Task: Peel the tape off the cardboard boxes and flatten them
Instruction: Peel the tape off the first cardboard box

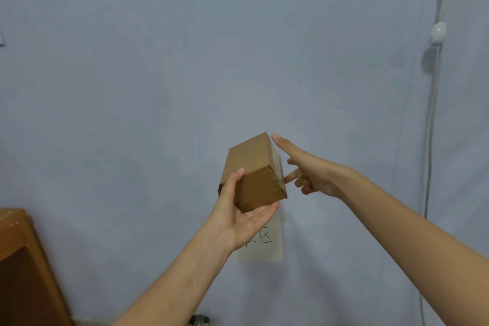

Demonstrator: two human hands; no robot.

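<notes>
Cardboard box (254, 174), taped: hanging in mid-air before blue wall (185, 61), left hand (238, 217) gripping it, thumb on side, fingers beneath. Right hand (309, 174): holding nothing, one fingertip touching tape (276, 184) at box's right edge

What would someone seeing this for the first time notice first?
A small cardboard box is held up mid-frame against the pale blue wall, gripped from below by the left hand. The right hand reaches in from the right, one finger at the tape on the box's edge. Behind them, a handwritten paper note is stuck on the wall.
</notes>
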